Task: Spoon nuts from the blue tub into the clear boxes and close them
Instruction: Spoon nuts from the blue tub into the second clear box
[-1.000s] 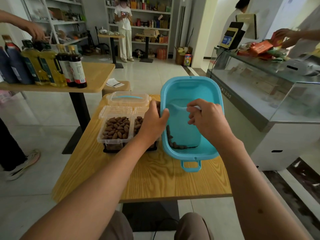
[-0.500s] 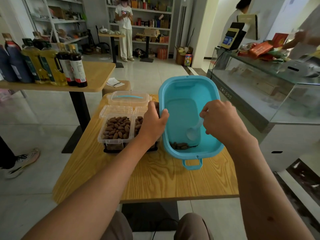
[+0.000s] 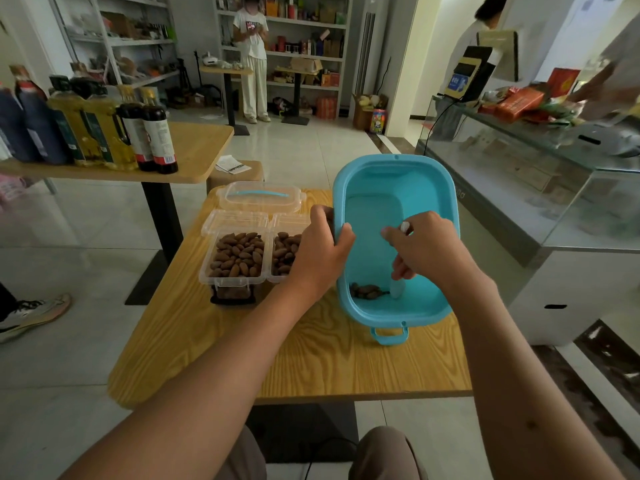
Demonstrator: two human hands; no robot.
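Brown nuts (image 3: 367,291), few left, pool in the tilted blue plastic tub (image 3: 398,174); left hand (image 3: 323,247) grips its rim, right hand (image 3: 424,249) grips a seemingly white spoon (image 3: 396,288). Steeper tilt might spill them.

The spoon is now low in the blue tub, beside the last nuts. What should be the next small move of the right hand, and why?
Probably slide the spoon leftward under the few nuts remaining at the near end of the blue tub and lift them. The right hand holds the spoon with its bowl just beside that small pile, the left hand grips the tub's rim, and the clear boxes stand open.
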